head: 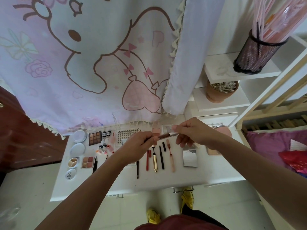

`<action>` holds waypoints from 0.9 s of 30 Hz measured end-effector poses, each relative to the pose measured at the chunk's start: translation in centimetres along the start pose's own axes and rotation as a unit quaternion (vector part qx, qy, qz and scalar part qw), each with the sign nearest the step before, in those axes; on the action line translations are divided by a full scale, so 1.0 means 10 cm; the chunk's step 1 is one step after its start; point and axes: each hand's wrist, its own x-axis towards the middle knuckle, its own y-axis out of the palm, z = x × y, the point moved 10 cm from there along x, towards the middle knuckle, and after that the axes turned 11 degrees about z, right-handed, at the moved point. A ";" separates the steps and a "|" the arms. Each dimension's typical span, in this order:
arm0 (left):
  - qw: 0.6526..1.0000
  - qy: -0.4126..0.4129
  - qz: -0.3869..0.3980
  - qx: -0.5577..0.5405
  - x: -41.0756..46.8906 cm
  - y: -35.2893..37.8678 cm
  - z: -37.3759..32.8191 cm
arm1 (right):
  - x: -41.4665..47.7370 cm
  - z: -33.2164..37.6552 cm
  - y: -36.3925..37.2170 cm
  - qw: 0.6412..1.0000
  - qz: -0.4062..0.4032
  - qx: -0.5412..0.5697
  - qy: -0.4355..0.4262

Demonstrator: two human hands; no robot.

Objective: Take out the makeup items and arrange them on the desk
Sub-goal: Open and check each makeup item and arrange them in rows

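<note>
One slim brown tube (163, 136), pinched by left hand (138, 147), right hand (191, 132)

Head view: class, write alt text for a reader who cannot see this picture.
A left hand and a right hand hold a slim brown makeup tube by its ends over a white desk. On it lie palettes, round compacts and a row of pencils, below a cartoon curtain.

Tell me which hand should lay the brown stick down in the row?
Probably the right hand: it pinches the brown stick, and the gap between the pink tube and mirror lies below it. The left hand hangs over laid-out sticks.
</note>
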 end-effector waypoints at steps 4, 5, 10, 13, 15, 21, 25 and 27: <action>1.000 -0.001 -0.002 -0.001 -0.01 0.01 0.02 | 0.01 0.02 -0.02 0.999 0.002 -0.018 -0.028; 1.000 -0.002 -0.005 -0.004 -0.01 0.01 0.03 | 0.02 0.02 -0.01 0.999 0.006 -0.015 -0.033; 1.000 -0.001 -0.002 -0.007 0.00 0.02 0.03 | 0.04 -0.06 -0.01 1.000 -0.004 0.030 -0.006; 1.000 -0.003 0.001 0.002 0.01 0.03 0.03 | 0.03 -0.07 -0.03 0.999 -0.012 0.029 -0.008; 1.000 -0.003 0.002 0.006 0.02 0.04 0.03 | 0.03 -0.06 -0.04 1.000 -0.009 0.018 -0.018; 1.000 -0.002 0.004 0.002 0.04 0.06 0.05 | 0.03 -0.10 -0.08 0.999 -0.019 0.042 -0.002; 1.000 -0.009 0.006 -0.013 0.05 0.08 0.11 | 0.01 -0.10 -0.19 0.998 -0.039 0.038 -0.021; 1.000 -0.011 0.007 -0.020 0.05 0.08 0.14 | 0.00 -0.12 -0.23 0.998 -0.045 0.047 -0.022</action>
